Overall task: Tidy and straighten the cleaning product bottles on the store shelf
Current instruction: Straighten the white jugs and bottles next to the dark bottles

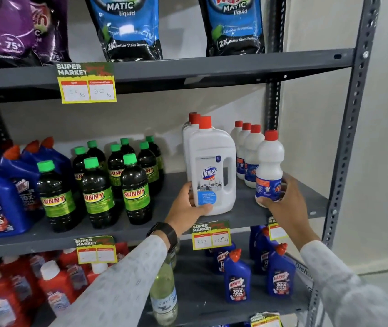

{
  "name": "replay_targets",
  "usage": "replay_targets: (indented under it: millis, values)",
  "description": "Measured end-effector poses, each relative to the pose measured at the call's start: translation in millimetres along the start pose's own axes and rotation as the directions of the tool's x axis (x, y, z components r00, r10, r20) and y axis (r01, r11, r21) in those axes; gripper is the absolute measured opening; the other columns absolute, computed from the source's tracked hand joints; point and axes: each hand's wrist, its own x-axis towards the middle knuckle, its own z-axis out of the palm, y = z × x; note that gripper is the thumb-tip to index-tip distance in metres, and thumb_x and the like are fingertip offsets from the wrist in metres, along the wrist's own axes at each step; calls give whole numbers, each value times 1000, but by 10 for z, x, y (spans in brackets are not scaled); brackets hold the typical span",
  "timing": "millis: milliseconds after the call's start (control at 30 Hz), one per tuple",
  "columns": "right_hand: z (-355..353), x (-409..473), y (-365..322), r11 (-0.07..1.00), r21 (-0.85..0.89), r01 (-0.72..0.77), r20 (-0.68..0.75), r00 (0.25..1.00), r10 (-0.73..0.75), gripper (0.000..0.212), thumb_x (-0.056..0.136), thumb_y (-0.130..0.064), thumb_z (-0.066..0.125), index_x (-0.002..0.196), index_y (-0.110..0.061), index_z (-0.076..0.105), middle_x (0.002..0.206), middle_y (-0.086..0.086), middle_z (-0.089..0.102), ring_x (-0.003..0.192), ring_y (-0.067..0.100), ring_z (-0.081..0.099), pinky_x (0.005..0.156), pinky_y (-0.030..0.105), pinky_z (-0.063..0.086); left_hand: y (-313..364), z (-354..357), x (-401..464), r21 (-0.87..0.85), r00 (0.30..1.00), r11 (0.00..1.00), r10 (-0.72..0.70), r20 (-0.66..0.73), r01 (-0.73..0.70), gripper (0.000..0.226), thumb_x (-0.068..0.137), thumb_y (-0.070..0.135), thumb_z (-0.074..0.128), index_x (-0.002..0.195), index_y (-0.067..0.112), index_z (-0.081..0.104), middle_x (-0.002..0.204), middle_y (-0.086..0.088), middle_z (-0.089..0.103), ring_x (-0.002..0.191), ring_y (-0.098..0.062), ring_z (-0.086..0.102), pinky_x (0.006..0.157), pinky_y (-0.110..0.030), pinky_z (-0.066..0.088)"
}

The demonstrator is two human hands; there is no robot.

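Observation:
On the grey middle shelf [247, 208], my left hand [189, 205] grips the lower left corner of a big white Domex bottle [213, 166] with a red cap. It stands upright at the shelf's front, with two more like it behind. My right hand [285, 201] is wrapped around the base of a small white bottle [269, 168] with a red cap and blue label, near the front right edge. Three matching small bottles [247, 152] line up behind it toward the back wall.
Green-capped dark Sunny bottles [98, 182] and blue angled-neck bottles [4, 192] fill the shelf's left half. Detergent pouches [127, 27] stand on the shelf above. Below are red bottles [23, 286], blue Harpic bottles [238, 277] and a clear bottle [163, 293]. A steel upright [346, 147] bounds the right.

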Motion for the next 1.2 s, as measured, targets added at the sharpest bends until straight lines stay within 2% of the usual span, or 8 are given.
replay_targets:
  millis: [233,567,767,867,933,1000,1100,1200]
  values:
    - [64,-35,14,1000,-28,-13,-68,998,11,82,73,-35,93,139,-22,45,134,2,63,104,15,59,85,32,52,13,17,-22,16,1000,1000,9,-2,-9,64,81,12,84,127,40,50,120,17,70,111,-3,68,97,-31,56]
    - [49,-68,-23,998,-53,-20,-82,996,15,79,76,-33,92,140,-21,46,134,4,64,104,16,59,89,36,53,56,5,-18,48,1000,999,1,20,-2,66,82,11,83,134,33,49,124,12,69,114,-8,67,102,-41,56]
    - [49,-103,-74,996,-83,-33,-57,998,28,88,76,-37,91,146,-21,40,142,7,58,119,25,61,95,43,54,42,-25,-11,56,999,998,2,36,-4,71,78,18,87,137,31,51,125,11,70,113,-8,69,103,-44,56]
    - [34,-241,-179,989,-138,-43,-123,992,26,96,82,-39,86,158,-21,30,155,9,44,140,30,46,108,48,44,89,-103,-116,57,1000,998,19,11,-20,89,77,23,88,151,31,40,128,13,67,114,-6,67,103,-37,55]
    - [52,-387,-312,985,-165,43,-213,974,-78,84,88,-32,80,156,-20,32,153,9,44,142,31,42,111,45,39,142,-238,-260,116,995,991,74,-60,-67,89,82,27,84,156,31,35,130,13,61,118,-8,63,104,-33,53]
    - [131,-537,-521,968,-193,162,-270,940,-211,70,89,-23,76,150,-18,41,142,10,50,133,31,47,104,41,40,189,-451,-450,222,974,962,188,-124,-157,72,87,28,77,152,30,44,133,11,62,118,-7,63,102,-32,54]
    - [437,-774,-957,930,-181,319,-242,902,-357,58,90,-16,75,143,-17,49,135,7,54,126,28,52,102,43,47,240,-916,-777,337,909,891,377,-178,-304,41,92,25,71,132,28,66,120,14,72,108,2,67,92,-29,58]
    - [967,-1081,-1466,831,-150,535,-176,813,-555,45,90,-14,74,132,-10,58,123,8,60,114,28,58,97,44,50,261,-1573,-1088,393,834,850,474,-281,-351,28,93,19,71,120,25,75,107,17,76,99,3,70,85,-22,58]
